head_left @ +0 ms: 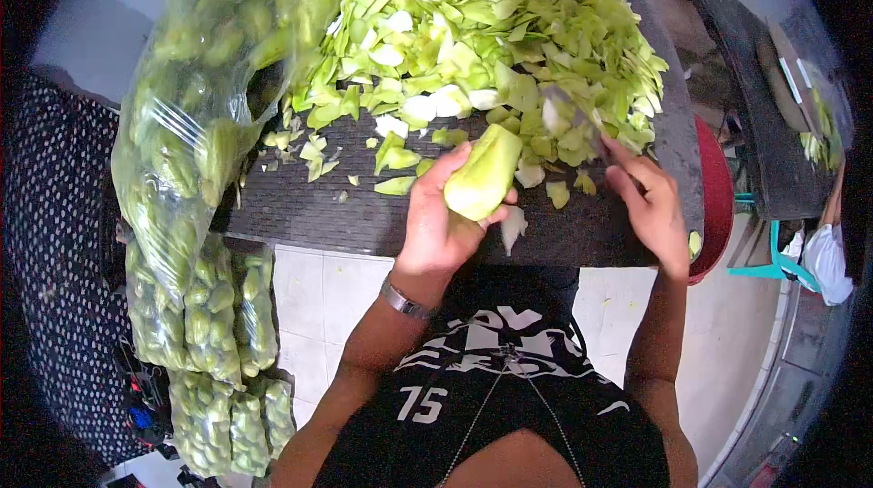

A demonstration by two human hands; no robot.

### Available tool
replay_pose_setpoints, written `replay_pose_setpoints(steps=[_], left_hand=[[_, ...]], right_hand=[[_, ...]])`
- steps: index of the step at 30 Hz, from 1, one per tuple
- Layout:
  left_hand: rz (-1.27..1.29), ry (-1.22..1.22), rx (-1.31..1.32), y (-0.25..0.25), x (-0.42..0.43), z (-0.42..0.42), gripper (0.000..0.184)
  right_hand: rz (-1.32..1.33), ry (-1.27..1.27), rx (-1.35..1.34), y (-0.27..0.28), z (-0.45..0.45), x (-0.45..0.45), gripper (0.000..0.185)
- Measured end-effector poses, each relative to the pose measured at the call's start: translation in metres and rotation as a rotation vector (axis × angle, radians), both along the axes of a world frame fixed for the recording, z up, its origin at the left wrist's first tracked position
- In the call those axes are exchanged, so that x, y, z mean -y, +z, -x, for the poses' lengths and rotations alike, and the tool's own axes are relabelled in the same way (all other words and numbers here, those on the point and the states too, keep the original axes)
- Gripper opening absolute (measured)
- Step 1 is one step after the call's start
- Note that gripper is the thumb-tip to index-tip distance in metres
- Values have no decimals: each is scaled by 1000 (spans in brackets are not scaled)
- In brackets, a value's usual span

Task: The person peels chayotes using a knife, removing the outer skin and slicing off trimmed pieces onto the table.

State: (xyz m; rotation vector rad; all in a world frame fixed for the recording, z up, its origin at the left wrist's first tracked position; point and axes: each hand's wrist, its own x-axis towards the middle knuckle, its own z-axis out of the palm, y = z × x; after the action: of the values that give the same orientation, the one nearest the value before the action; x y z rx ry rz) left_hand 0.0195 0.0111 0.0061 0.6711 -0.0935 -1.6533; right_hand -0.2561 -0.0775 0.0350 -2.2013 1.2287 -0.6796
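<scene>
A pale green peeled fruit or vegetable (485, 171) is held in my left hand (446, 215), its fingers wrapped round the lower part. To the right, my right hand (647, 201) is closed on a knife (575, 109), whose blurred blade points up and left over the peelings. The blade is apart from the peeled piece. A large heap of green and whitish peelings (491, 24) covers the far part of the dark table (364, 215). One thin peeling (514, 229) lies near the table's front edge, just below the held piece.
A big clear plastic bag (182, 115) of green produce leans over the table's left side. More filled bags (209, 306) stand on the floor below it. A red stool (714, 188) is at the right edge, with another dark table (755, 79) beyond it.
</scene>
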Motion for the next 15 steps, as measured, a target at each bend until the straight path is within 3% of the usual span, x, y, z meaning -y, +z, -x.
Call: replay_pose_setpoints(steps=[2, 3, 5, 9, 10, 15], left_hand=[[-175, 144, 56, 5, 7, 7, 44], [-101, 54, -1, -5, 8, -2, 40], [-42, 102, 56, -5, 13, 6, 38], [47, 119, 47, -23, 11, 10, 41], [82, 59, 51, -19, 11, 11, 41], [25, 215, 180, -26, 13, 24, 46]], right_hand=[[-102, 8, 152, -4, -9, -5, 43], [-151, 7, 229, -3, -16, -9, 43], [-251, 28, 145, 9, -32, -27, 44], [-14, 292, 67, 13, -58, -57, 52], [-11, 285, 75, 11, -59, -59, 52], [69, 304, 87, 8, -62, -57, 53]])
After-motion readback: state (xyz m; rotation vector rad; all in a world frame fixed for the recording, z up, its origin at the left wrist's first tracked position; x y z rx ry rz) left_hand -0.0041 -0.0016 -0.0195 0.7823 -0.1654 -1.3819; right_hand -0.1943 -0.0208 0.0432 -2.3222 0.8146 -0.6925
